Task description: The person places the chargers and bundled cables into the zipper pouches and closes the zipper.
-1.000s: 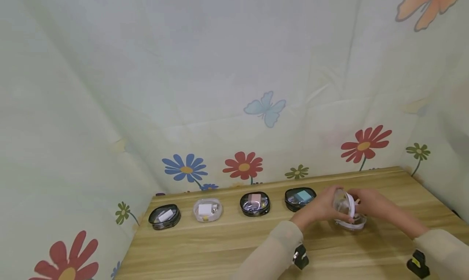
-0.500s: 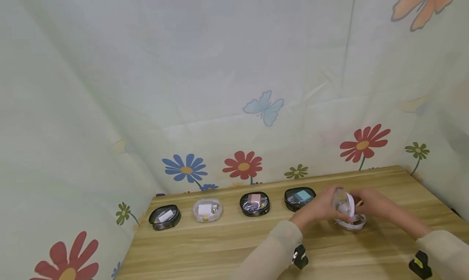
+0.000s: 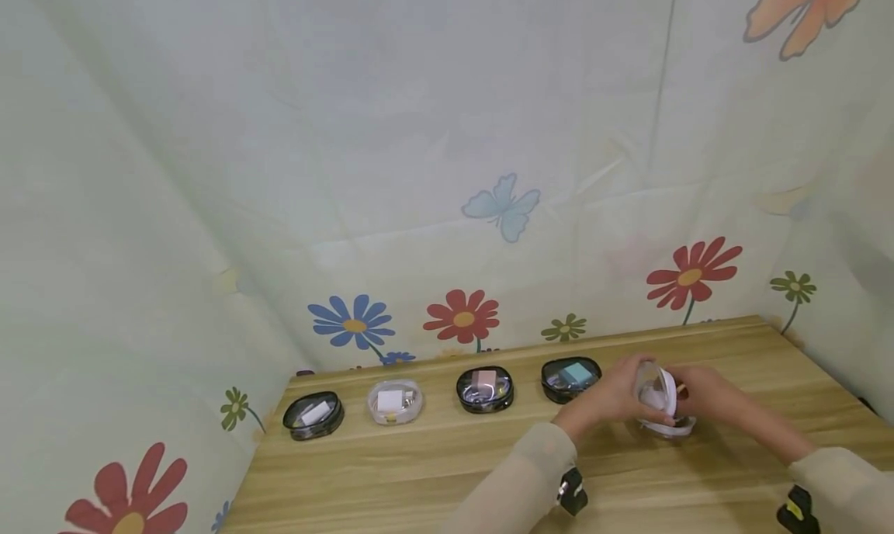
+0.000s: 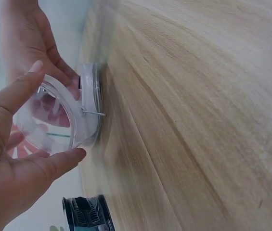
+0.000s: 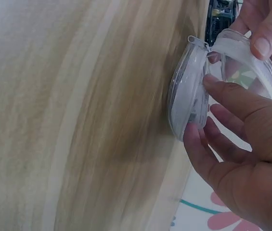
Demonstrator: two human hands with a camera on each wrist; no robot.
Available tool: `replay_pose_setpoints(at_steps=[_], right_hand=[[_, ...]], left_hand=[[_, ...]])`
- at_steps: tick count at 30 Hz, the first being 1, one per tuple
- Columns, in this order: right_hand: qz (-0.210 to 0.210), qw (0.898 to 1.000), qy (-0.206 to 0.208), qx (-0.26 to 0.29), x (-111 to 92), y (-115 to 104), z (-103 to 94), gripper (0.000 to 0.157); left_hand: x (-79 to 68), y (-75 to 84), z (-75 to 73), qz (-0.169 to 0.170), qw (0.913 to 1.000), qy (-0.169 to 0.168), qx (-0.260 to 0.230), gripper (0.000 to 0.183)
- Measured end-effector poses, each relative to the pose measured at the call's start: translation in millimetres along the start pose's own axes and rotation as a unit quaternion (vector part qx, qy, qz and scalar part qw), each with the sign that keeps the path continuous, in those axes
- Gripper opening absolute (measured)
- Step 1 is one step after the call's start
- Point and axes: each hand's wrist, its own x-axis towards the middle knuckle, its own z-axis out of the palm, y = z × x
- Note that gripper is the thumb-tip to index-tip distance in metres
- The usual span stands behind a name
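A clear zip pouch (image 3: 669,428) with white trim stands unzipped at the right of the table, its lid tilted up. My left hand (image 3: 615,394) grips the raised lid (image 4: 61,113), thumb and fingers spread round its rim. My right hand (image 3: 708,398) holds the lower half (image 5: 186,91) at the opening, its thumb on the rim and other fingers bent at the edge. Between those fingers shows a small pale block (image 5: 200,113) with a metallic bit; its kind is unclear. A zipper pull (image 4: 93,113) sticks out at the pouch's side. The inside is mostly hidden.
Left of the hands, a row of pouches lies along the back: a black-trimmed one (image 3: 571,379) with a teal charger, another (image 3: 485,390) with a pink charger, a clear one (image 3: 395,402) and a black one (image 3: 313,416) with white chargers. A patterned cloth (image 3: 391,208) hangs behind the table.
Both hands stay at the pouch with small shifts. The raised lid leans slightly lower over the base, and the right hand's fingers have moved a little at the opening.
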Motion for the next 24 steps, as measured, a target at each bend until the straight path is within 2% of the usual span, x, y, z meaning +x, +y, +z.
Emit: replay_pose_setpoints(at_steps=[6,14,18,24], right_hand=[[0.033,0.999,-0.013,0.029,-10,4,-10.6,0.029],[0.073,0.997,0.02,-0.007,-22,15,-26.3,0.026],[0.081,0.996,0.029,-0.018,-28,19,-31.3,0.025],[0.092,0.995,0.037,-0.03,-33,23,-34.5,0.022]], left_hand=[[1.0,0.2,1.3,-0.004,1.0,-0.005,-0.001,0.095],[5.9,2.5,14.9,-0.026,0.9996,-0.014,0.001,0.09],[8.2,6.6,23.1,-0.032,0.9987,-0.019,0.035,0.084],[8.4,10.4,34.3,-0.031,0.9913,-0.028,0.125,0.073]])
